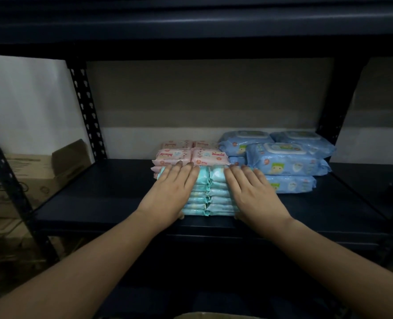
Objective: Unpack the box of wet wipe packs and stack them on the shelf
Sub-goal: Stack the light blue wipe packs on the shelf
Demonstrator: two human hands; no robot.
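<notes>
A double stack of small teal wet wipe packs (pixel 210 194) stands at the front of the dark shelf (pixel 103 192). My left hand (pixel 171 192) lies flat with straight fingers over the stack's left side and top. My right hand (pixel 253 192) lies the same way over its right side. Both thumbs reach down near the stack's bottom front edge. Behind the teal stack sit pink wipe packs (pixel 192 155) in piles. To the right are larger blue wipe packs (pixel 287 161) with lids, stacked in several layers.
A black perforated upright (pixel 87 111) frames the shelf on the left, another (pixel 333 107) on the right. Cardboard boxes (pixel 34 178) stand beyond the left side. The upper shelf board (pixel 190 26) hangs overhead. A tan cardboard edge (pixel 204 315) shows at the bottom.
</notes>
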